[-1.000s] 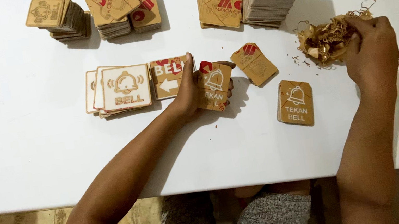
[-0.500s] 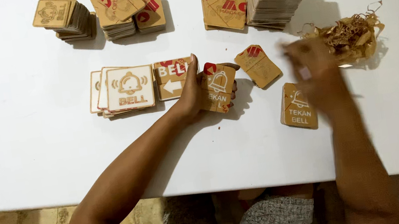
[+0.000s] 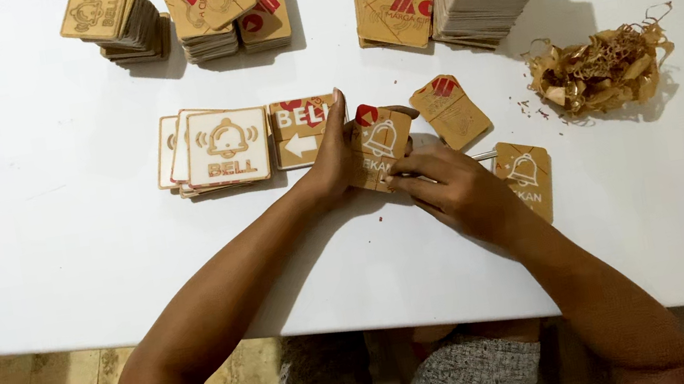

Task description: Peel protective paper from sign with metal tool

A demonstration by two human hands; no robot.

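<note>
Seen from the head camera: left hand (image 3: 329, 162) gripping a small wooden plaque (image 3: 380, 146) upright at mid-table (image 3: 54, 262), right hand (image 3: 460, 192) pinching its lower edge, flat plaques (image 3: 213, 148) just left, shavings (image 3: 599, 68) well right.

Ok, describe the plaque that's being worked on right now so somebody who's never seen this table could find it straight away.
Start at the white table and find the two hands near its middle. Between the left hand and the right hand stands a small brown bell plaque, tilted up off the surface. Unlike the plaques lying flat or stacked around it, it is the only one gripped, with a thin tool at its lower edge.
</note>
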